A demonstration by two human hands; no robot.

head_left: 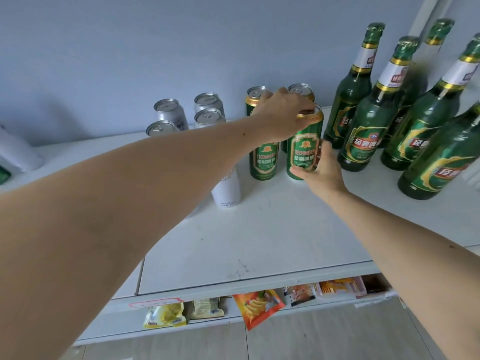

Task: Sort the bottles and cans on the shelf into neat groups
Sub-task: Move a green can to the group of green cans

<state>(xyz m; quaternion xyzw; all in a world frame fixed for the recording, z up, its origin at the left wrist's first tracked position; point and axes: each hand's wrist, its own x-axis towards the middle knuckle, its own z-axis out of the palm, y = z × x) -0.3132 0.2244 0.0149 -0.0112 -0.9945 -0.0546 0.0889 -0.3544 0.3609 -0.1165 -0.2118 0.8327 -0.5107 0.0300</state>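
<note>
On a white shelf, both hands hold one green can: the left hand curls its fingers over the can's top rim, and the right hand wraps its base. Silver cans stand left; green bottles stand right.

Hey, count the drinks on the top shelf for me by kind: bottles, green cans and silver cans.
Green bottles: 5
Green cans: 4
Silver or white cans: 5, one partly hidden under the arm
Total: 14
</note>
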